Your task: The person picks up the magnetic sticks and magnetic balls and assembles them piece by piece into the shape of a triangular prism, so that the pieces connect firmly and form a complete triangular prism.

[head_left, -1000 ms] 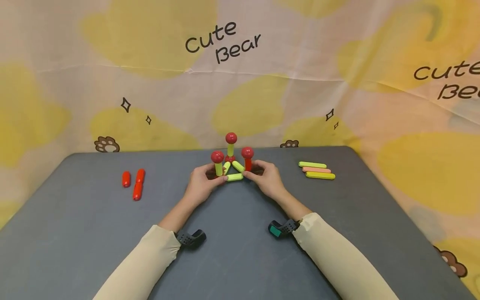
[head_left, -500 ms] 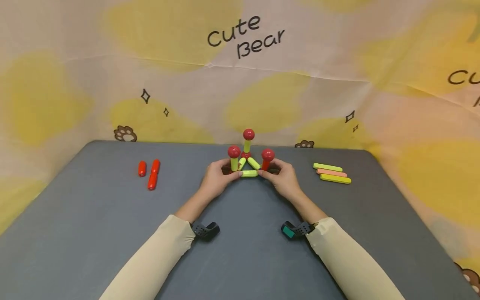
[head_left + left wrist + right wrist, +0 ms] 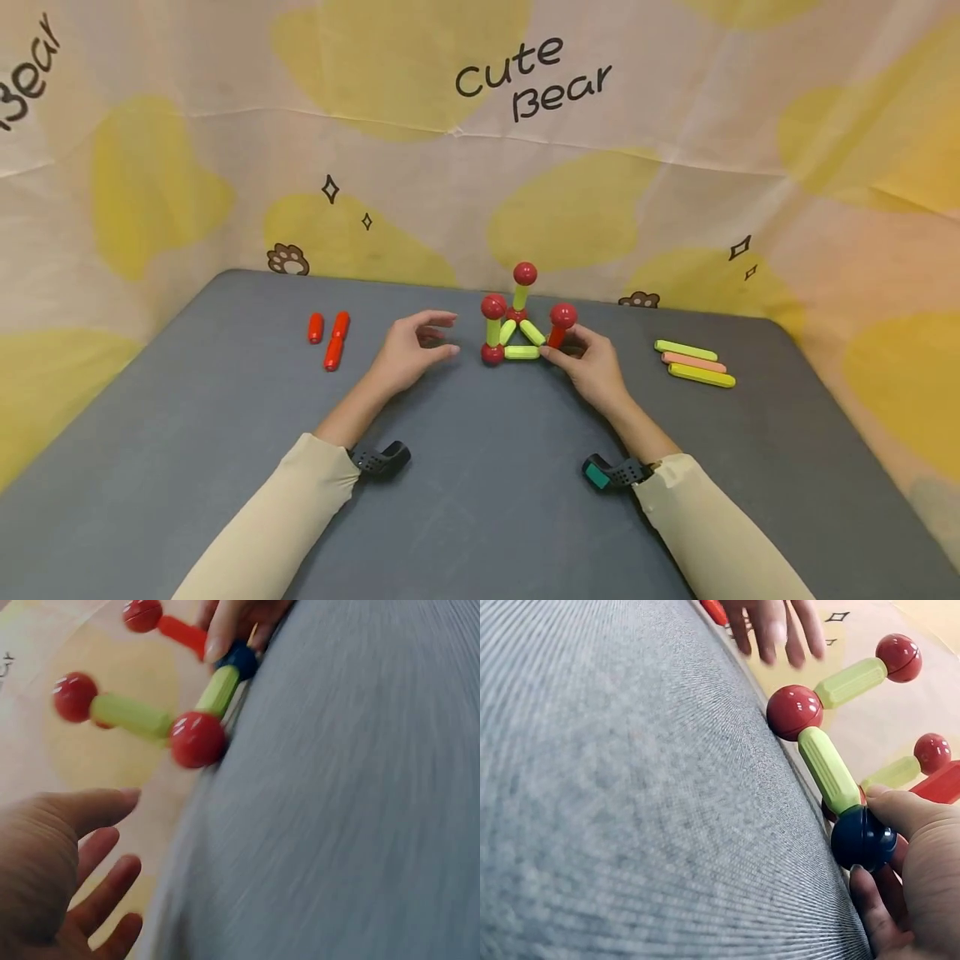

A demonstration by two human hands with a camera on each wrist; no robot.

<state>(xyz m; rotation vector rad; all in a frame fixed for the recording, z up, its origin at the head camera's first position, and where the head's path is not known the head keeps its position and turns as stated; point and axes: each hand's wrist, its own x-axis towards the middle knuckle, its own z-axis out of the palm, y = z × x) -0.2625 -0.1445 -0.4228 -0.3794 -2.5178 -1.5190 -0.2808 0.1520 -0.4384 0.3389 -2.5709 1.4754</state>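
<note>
Contact has ended at left: I see left hand (image 3: 406,353) apart from the frame (image 3: 532,332) at far centre, loosely spread, holding nothing; right hand (image 3: 597,372) pinches its blue ball (image 3: 861,838); left post (image 3: 492,332) stands unaided.

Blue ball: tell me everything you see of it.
The blue ball is dark, glossy and plastic-looking, with a seam. It touches one end of a green stick with a red ball at the other. The right hand grips it and, in the head view, mostly hides it. Contact with the table is unclear.
</note>
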